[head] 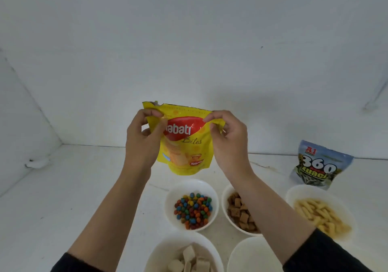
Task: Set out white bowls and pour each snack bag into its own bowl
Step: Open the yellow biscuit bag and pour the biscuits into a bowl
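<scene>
Bag of yellow foil, printed with a red logo and the word "Bites", hangs upright in the air above the bench, held up in front of the pale wall and over the far side of the group of bowls. The left hand pinches its upper left corner between thumb and curled fingers, and the right hand pinches the upper right edge the same way, so both hands are closed on the bag's top. That top edge looks ragged at the left corner; whether the mouth is open cannot be told. Directly below the bag stands a white bowl filled with small round coloured candies. Just to its right, partly hidden by the right forearm, a second white bowl holds brown pillow-shaped pieces. Further right, a third white bowl holds pale yellow sticks. At the near edge of the view, a fourth white bowl contains pale blocky pieces, and beside it on the right a fifth white bowl shows only its bare white inside, cut off by the right arm and the frame. Behind the bowl of yellow sticks, a blue-grey pouch marked "360" stands on the bench near the wall, well apart from the yellow bag. Dark sleeves cover both arms from mid-forearm down.
</scene>
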Demonstrator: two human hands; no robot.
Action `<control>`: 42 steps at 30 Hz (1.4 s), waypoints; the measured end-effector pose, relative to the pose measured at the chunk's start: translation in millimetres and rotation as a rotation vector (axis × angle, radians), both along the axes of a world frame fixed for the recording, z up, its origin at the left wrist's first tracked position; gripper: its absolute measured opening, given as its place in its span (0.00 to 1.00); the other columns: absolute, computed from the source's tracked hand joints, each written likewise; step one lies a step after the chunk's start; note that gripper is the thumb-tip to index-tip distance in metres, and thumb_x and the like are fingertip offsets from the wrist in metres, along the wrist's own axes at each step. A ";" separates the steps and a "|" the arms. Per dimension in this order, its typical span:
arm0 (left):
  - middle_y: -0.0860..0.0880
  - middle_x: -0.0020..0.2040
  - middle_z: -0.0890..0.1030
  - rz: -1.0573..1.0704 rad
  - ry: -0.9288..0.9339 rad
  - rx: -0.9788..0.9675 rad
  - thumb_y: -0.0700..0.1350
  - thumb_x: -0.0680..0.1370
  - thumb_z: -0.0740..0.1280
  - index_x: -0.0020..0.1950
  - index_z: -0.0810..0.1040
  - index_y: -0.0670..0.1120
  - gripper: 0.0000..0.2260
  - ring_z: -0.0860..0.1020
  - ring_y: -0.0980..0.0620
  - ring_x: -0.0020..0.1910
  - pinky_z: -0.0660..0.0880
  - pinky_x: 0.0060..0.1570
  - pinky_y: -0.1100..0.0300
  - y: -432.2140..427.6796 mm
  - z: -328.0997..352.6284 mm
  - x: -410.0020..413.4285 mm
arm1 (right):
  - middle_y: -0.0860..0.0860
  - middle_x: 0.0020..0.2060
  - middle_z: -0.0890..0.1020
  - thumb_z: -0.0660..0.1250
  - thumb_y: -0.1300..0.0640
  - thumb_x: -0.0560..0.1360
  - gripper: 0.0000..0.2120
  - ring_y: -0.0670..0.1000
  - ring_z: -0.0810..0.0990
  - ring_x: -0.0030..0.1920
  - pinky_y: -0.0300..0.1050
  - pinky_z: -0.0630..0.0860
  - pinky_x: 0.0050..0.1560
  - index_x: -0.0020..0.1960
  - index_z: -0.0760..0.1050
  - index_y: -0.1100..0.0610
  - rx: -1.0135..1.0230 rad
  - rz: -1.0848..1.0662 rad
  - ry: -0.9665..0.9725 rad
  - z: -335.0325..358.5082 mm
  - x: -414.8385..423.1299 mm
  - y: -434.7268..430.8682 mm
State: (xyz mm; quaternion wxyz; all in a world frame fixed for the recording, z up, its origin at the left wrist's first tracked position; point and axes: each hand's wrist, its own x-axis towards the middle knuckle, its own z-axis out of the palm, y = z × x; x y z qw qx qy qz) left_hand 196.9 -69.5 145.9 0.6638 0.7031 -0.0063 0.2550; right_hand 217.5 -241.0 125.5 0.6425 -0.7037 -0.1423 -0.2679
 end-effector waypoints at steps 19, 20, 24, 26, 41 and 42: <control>0.65 0.61 0.76 0.285 0.172 0.383 0.36 0.79 0.69 0.50 0.70 0.55 0.14 0.77 0.51 0.62 0.77 0.57 0.41 182.3 -132.2 -182.6 | 0.43 0.47 0.82 0.60 0.77 0.72 0.24 0.40 0.76 0.39 0.35 0.69 0.41 0.50 0.80 0.50 -0.157 0.453 0.236 -109.3 -96.7 178.2; 0.64 0.62 0.76 0.268 0.174 0.388 0.35 0.79 0.68 0.50 0.69 0.53 0.14 0.78 0.49 0.61 0.78 0.56 0.41 184.0 -139.3 -186.4 | 0.43 0.47 0.82 0.61 0.76 0.73 0.22 0.37 0.75 0.38 0.32 0.66 0.42 0.51 0.80 0.51 -0.182 0.455 0.242 -112.4 -100.5 178.4; 0.61 0.63 0.75 0.245 0.175 0.404 0.38 0.79 0.70 0.55 0.69 0.53 0.14 0.79 0.45 0.61 0.78 0.57 0.41 188.1 -145.5 -194.9 | 0.43 0.45 0.80 0.63 0.76 0.72 0.21 0.36 0.77 0.40 0.28 0.68 0.44 0.51 0.80 0.52 -0.224 0.415 0.223 -104.2 -105.8 178.3; 0.61 0.61 0.76 0.254 0.154 0.398 0.42 0.80 0.70 0.57 0.68 0.58 0.15 0.79 0.46 0.61 0.79 0.57 0.41 186.2 -137.3 -195.9 | 0.47 0.51 0.80 0.68 0.76 0.70 0.22 0.42 0.79 0.52 0.34 0.72 0.53 0.54 0.80 0.52 -0.256 0.375 0.124 -100.3 -109.6 179.3; 0.61 0.50 0.80 0.365 0.042 0.614 0.43 0.77 0.74 0.56 0.77 0.54 0.11 0.79 0.57 0.52 0.74 0.56 0.35 193.8 -119.7 -187.5 | 0.40 0.44 0.82 0.76 0.60 0.70 0.12 0.48 0.76 0.56 0.63 0.66 0.63 0.46 0.86 0.44 -0.653 0.257 -0.135 -69.8 -117.4 206.6; 0.61 0.50 0.81 0.359 0.046 0.603 0.43 0.77 0.74 0.56 0.77 0.54 0.11 0.80 0.57 0.52 0.74 0.56 0.36 193.8 -120.3 -188.0 | 0.40 0.44 0.83 0.76 0.60 0.70 0.11 0.47 0.76 0.56 0.62 0.66 0.64 0.46 0.86 0.44 -0.667 0.270 -0.130 -67.8 -117.3 208.7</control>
